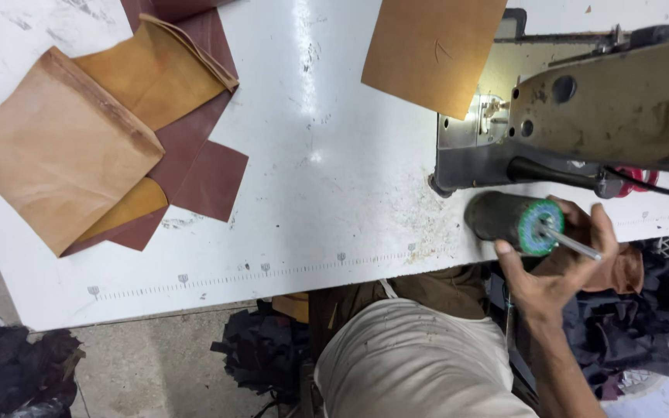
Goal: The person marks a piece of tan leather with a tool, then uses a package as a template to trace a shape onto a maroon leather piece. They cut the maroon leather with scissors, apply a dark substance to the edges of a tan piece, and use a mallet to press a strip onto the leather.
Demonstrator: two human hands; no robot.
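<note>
Table (334, 155): white, scuffed with grey marks, a dotted grey ruler line along the near edge. Stacked leather pieces (110, 131): pale tan on top, mustard-ochre beneath, dark maroon at the bottom. Single leather sheet (431, 50): orange-tan, plain. Sewing machine (582, 116): dull beige-olive head, stained darker in patches, grey base. Thread spool (516, 220): black body, end label green with a ring of small blue marks. Trousers (412, 364): off-white. Scraps on floor (629, 325): black, some brown.
</note>
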